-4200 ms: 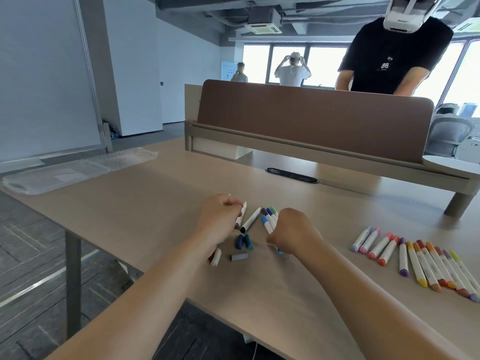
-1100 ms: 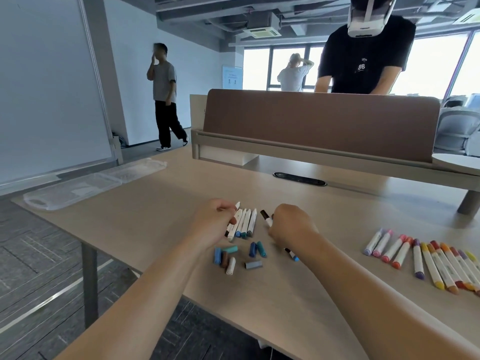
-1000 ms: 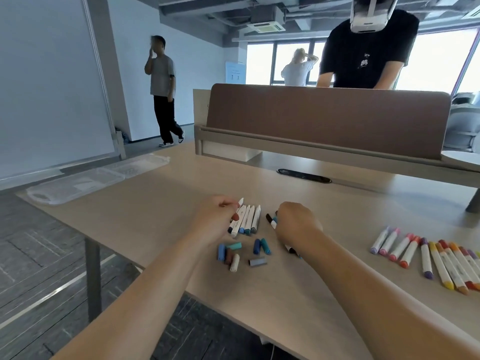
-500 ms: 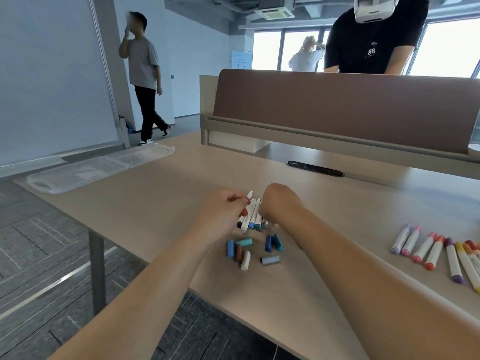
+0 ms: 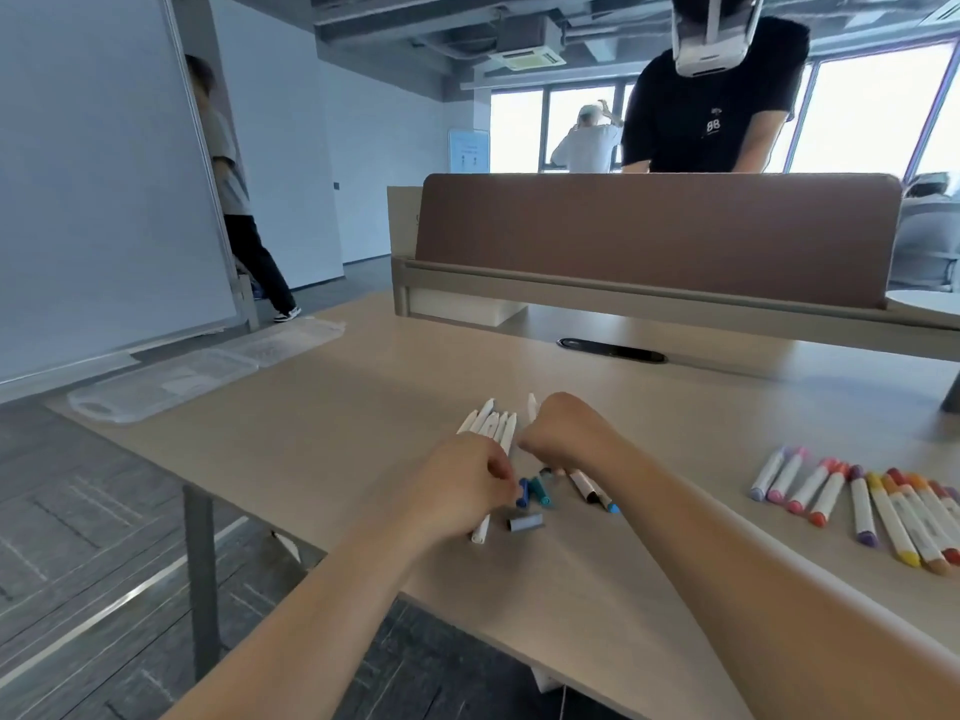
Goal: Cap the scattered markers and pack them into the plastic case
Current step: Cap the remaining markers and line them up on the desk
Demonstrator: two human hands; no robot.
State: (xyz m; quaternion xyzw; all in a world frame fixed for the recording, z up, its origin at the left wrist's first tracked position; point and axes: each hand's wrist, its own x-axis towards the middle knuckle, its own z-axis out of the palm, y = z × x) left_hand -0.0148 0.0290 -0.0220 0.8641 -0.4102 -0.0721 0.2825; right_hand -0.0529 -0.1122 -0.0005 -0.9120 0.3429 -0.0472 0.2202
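Note:
Several uncapped white markers [image 5: 488, 424] lie side by side at mid-table. Just right of them my right hand [image 5: 563, 433] is curled in a fist round a white marker [image 5: 531, 407] whose end sticks out past the knuckles. Nearer to me, my left hand [image 5: 462, 491] has its fingertips pinched on a blue cap [image 5: 522, 495] among the loose caps: a teal cap [image 5: 541, 492], a grey cap [image 5: 525, 523] and a white cap [image 5: 480, 531]. Two more markers [image 5: 589, 490] lie under my right wrist. The clear plastic case [image 5: 171, 379] lies open at the table's far left corner.
A row of several capped coloured markers [image 5: 860, 504] lies to the right. A brown desk divider [image 5: 654, 236] closes off the table's far side, with a cable slot [image 5: 610, 350] before it. A person stands behind the divider; others are farther off. The table edge runs close on my left.
My left hand has dropped from the white markers down to the loose caps. My right hand stays curled by the marker bunch, and two markers now show beneath its wrist.

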